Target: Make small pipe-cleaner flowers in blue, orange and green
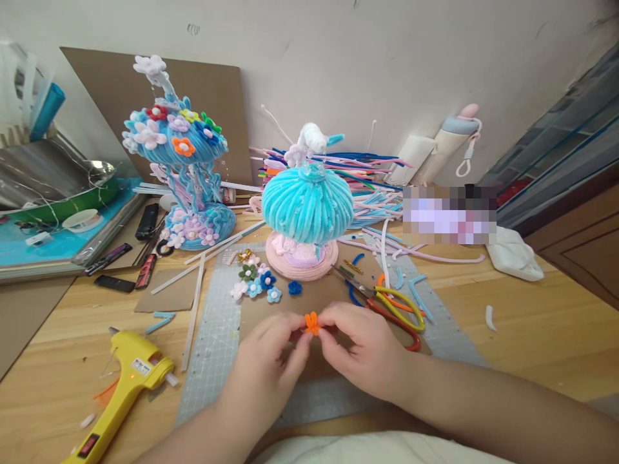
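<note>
Hands [362, 345] pinch orange piece [312, 327], two loops [314, 318] pointing up.

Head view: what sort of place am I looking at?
Likely a craft table, whether at home or in a small workshop I can't tell: a yellow glue gun, a pair of scissors and bundles of fuzzy stems lie on it.

orange petals [312, 325], apparently, in 2 hands [363, 345]
</note>
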